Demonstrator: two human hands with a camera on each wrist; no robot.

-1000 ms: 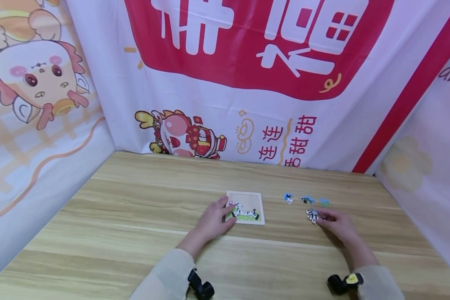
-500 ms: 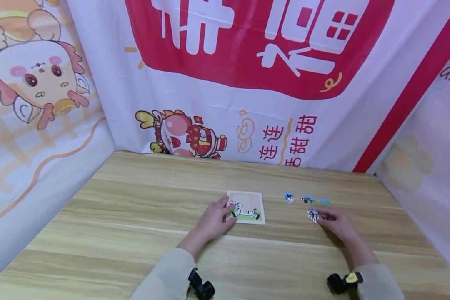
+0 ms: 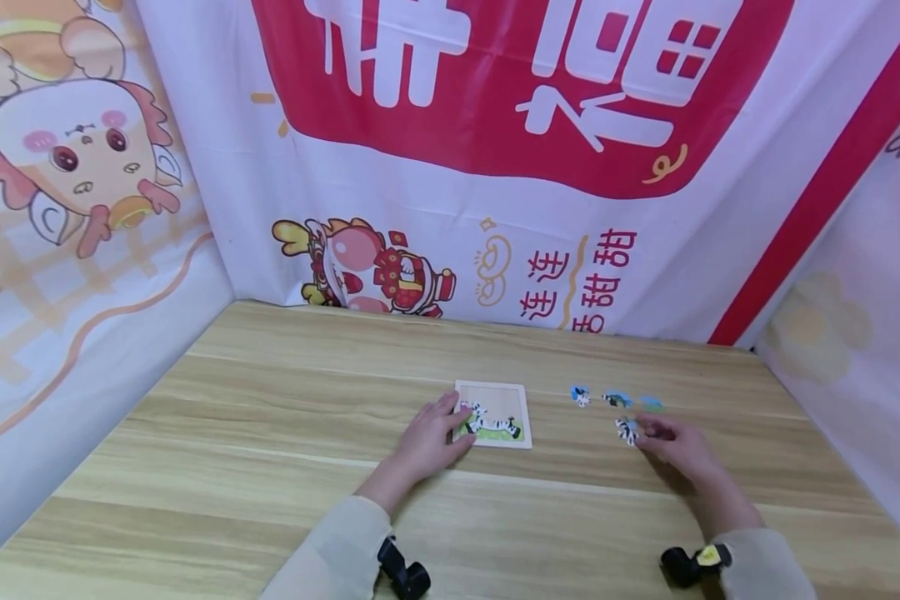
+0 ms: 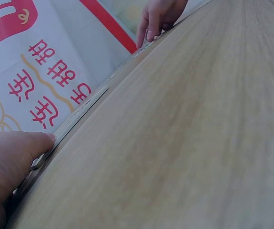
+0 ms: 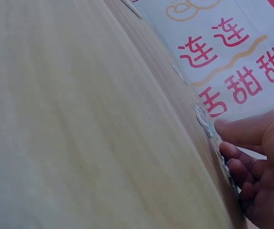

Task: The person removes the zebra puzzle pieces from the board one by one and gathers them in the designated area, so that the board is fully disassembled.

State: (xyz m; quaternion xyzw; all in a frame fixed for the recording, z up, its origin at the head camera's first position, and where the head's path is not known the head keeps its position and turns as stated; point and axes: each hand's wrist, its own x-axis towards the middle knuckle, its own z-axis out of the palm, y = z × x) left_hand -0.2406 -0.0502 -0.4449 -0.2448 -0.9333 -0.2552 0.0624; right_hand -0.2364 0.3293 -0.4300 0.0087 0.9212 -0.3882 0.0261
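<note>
Zebra puzzle (image 3: pixel 498 394) showed stripes in head view only! Left hand (image 3: pixel 429 435) lay spread, nine o'clock; right hand (image 3: pixel 677 450) touched zebra piece (image 3: pixel 626 431), three o'clock, grip unclear; backdrop (image 3: pixel 457 158) read "连连".

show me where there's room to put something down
The table is bare left of the left hand, and between the forearms, nearer the person than the puzzle tray. It's crowded around the right hand, where loose pieces lie.
</note>
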